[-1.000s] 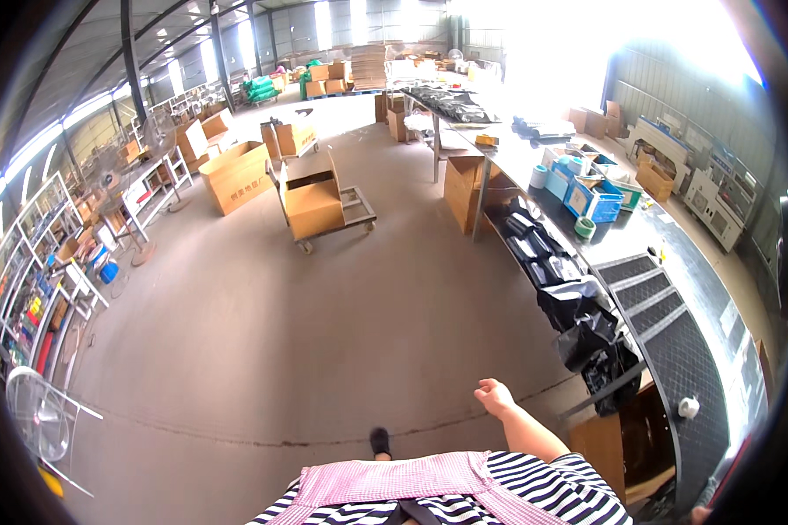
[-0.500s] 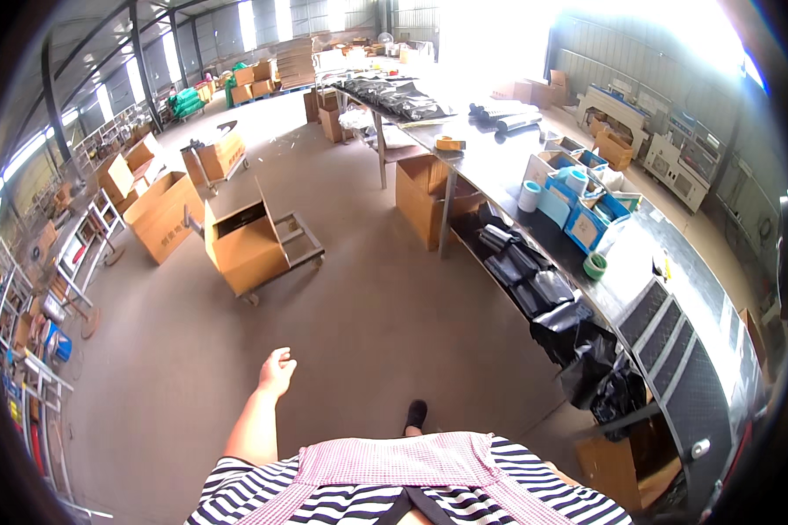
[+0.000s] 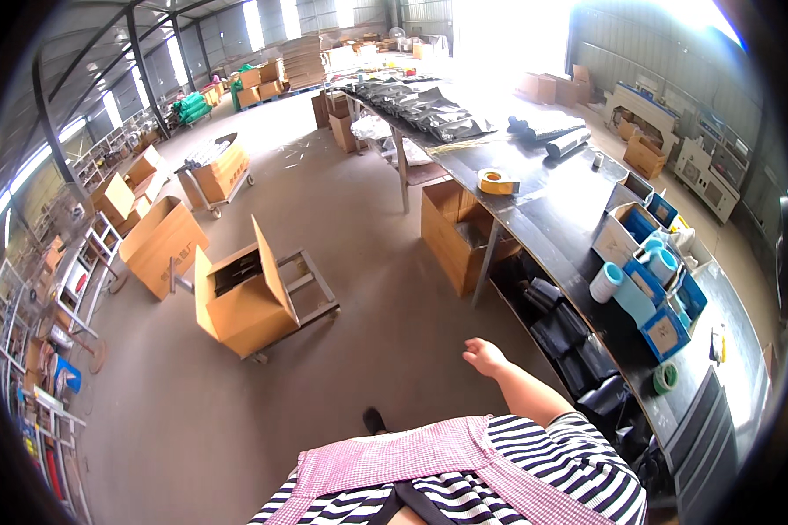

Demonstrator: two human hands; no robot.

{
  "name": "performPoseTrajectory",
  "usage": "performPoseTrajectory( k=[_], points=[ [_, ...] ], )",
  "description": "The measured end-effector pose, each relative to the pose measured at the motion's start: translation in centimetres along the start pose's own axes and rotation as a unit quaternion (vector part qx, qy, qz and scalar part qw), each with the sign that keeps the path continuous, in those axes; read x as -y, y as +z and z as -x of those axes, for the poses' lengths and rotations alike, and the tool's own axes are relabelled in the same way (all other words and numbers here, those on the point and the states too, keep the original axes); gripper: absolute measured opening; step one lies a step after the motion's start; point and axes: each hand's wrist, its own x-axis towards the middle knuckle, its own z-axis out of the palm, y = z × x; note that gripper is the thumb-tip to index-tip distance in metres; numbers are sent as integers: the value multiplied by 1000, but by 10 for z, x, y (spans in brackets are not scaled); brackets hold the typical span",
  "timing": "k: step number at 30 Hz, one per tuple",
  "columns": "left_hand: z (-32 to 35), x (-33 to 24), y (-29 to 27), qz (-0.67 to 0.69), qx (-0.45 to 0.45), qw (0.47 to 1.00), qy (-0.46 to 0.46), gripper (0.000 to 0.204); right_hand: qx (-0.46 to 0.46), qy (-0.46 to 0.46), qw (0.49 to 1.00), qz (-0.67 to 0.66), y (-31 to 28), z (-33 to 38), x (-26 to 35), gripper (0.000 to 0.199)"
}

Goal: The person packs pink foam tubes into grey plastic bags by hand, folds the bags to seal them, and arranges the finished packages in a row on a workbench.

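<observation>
Cardboard everywhere in the head view. Nothing's actually in hand yet: the right hand swings free over bare concrete floor, fingers loosely curled, gripping nothing; the left hand isn't visible. Nearest thing is the long dark workbench, just to its right, with black bags stacked underneath. An open box on a cart sits well left of the bench. Looks like walking, with any handling not begun.
</observation>
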Motion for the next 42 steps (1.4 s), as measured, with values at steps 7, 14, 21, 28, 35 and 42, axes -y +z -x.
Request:
performPoseTrajectory(
  k=[7,14,21,28,35,42],
  points=[
    [-167,-140,-175,-128,-26,988,77,40,91,93,991,15,21,-126,42,45],
    [-248,-502,-411,56,-233,877,417,48,-204,51,972,-102,-85,-261,61,35],
    [-254,-755,-431,-71,-191,810,550,52,-393,1,918,61,-190,-445,73,53],
    [-409,-682,-460,-68,85,962,252,41,-381,138,881,246,-252,-639,55,85],
    [-481,-788,-552,-197,31,964,173,37,-357,258,845,304,-276,-642,23,78],
    [-540,-1134,-655,-227,-155,771,575,33,-330,538,691,353,-304,-555,9,69]
  ],
)
